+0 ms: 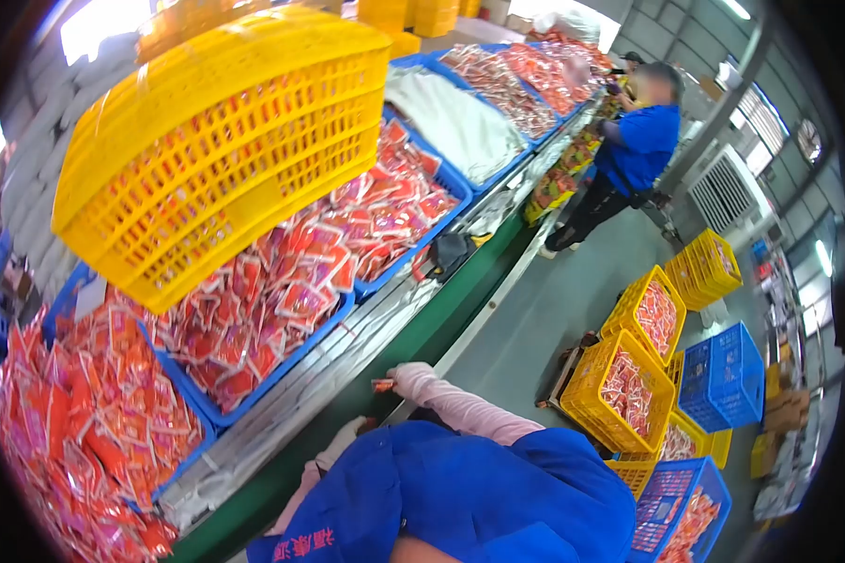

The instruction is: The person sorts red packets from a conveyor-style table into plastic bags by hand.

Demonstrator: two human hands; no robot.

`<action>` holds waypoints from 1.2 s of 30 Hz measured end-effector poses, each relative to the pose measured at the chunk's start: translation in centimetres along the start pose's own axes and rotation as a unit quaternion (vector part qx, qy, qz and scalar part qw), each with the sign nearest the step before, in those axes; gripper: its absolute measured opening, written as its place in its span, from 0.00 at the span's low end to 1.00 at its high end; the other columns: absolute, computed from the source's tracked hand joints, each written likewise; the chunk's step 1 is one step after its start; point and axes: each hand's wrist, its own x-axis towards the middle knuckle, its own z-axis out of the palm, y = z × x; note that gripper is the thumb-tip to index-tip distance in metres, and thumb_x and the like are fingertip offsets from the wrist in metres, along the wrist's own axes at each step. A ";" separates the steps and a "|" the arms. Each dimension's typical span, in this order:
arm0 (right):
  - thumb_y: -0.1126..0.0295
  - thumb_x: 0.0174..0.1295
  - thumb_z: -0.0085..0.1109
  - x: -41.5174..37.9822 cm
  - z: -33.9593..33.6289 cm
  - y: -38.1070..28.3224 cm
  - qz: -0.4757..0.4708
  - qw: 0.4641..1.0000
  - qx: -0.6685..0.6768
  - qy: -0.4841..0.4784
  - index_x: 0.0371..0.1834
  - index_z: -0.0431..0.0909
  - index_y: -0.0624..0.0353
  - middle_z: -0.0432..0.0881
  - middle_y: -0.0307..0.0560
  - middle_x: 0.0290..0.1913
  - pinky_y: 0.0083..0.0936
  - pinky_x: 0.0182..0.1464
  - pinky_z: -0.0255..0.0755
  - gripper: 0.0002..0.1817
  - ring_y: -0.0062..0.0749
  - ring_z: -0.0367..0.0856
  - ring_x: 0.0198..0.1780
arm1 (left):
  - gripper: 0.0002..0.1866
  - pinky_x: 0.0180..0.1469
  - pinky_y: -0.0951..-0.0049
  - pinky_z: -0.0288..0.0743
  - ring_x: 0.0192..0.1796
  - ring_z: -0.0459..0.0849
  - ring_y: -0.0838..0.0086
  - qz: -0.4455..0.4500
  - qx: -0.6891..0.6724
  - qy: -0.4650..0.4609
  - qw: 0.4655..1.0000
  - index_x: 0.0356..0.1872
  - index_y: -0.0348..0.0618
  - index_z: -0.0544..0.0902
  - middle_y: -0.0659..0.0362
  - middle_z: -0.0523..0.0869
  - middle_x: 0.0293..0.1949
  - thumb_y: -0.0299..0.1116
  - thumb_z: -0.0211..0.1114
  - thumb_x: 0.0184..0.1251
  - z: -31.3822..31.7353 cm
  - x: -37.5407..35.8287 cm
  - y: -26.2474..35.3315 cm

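My right hand (407,377), in a pale glove below a pink sleeve, is closed on a small red packet (382,385) above the green conveyor belt (413,340). Lower down, over the same belt, my left hand (344,438) is partly hidden by my blue shirt. Its fingers look drawn together at a small dark reddish bit that I cannot make out. Across the belt, blue trays hold heaps of red-and-white packets (272,300).
A large yellow crate (225,159) stands over the trays. Behind me are yellow crates (620,389) of packets and stacked blue crates (723,375) on the floor. Further along the belt stands a co-worker in a blue shirt (643,141). A black item (451,253) lies at the belt's far edge.
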 end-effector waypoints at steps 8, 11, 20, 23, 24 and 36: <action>0.62 0.60 0.62 -1.1 -2.1 -0.9 0.001 1.000 -0.010 -0.020 0.51 0.84 0.46 0.88 0.49 0.46 0.43 0.53 0.79 0.15 0.50 0.86 0.51 | 0.31 0.67 0.64 0.73 0.65 0.80 0.61 0.043 0.113 0.027 0.992 0.66 0.34 0.76 0.47 0.81 0.63 0.41 0.70 0.67 1.7 -3.4 5.3; 0.62 0.60 0.63 -1.1 -1.5 -0.5 -0.008 1.000 0.002 0.008 0.52 0.84 0.47 0.87 0.49 0.47 0.41 0.54 0.78 0.16 0.49 0.86 0.51 | 0.28 0.67 0.65 0.74 0.64 0.81 0.63 0.053 0.167 0.059 0.983 0.64 0.35 0.78 0.47 0.83 0.61 0.40 0.70 0.68 2.3 -4.2 6.3; 0.61 0.60 0.66 -0.6 -0.3 0.3 -0.026 0.999 -0.008 0.023 0.54 0.82 0.48 0.87 0.49 0.49 0.41 0.55 0.78 0.18 0.48 0.85 0.53 | 0.13 0.51 0.67 0.80 0.46 0.86 0.62 0.269 0.189 0.378 0.865 0.46 0.39 0.83 0.52 0.86 0.43 0.31 0.72 0.64 -1.2 -6.5 10.4; 0.62 0.60 0.66 -0.7 -0.6 0.2 -0.021 1.000 0.008 0.009 0.54 0.82 0.49 0.87 0.50 0.49 0.42 0.54 0.78 0.18 0.49 0.85 0.53 | 0.19 0.60 0.56 0.75 0.57 0.81 0.52 0.367 0.383 0.516 0.673 0.49 0.43 0.84 0.50 0.84 0.52 0.33 0.75 0.56 -3.6 -9.3 20.6; 0.62 0.60 0.66 -0.7 -0.5 0.2 -0.030 0.999 0.007 0.017 0.53 0.82 0.48 0.87 0.50 0.48 0.42 0.54 0.78 0.17 0.50 0.85 0.52 | 0.27 0.63 0.54 0.72 0.61 0.79 0.52 0.394 0.443 0.543 0.594 0.57 0.46 0.82 0.50 0.81 0.58 0.36 0.77 0.53 -5.1 -8.4 22.7; 0.64 0.59 0.66 -1.7 -0.3 0.7 -0.058 0.997 -0.001 0.058 0.52 0.83 0.46 0.86 0.49 0.46 0.41 0.53 0.78 0.16 0.48 0.85 0.51 | 0.21 0.50 0.55 0.83 0.55 0.81 0.54 0.207 0.545 0.549 0.598 0.55 0.54 0.82 0.55 0.80 0.50 0.36 0.72 0.59 -13.2 -1.9 29.3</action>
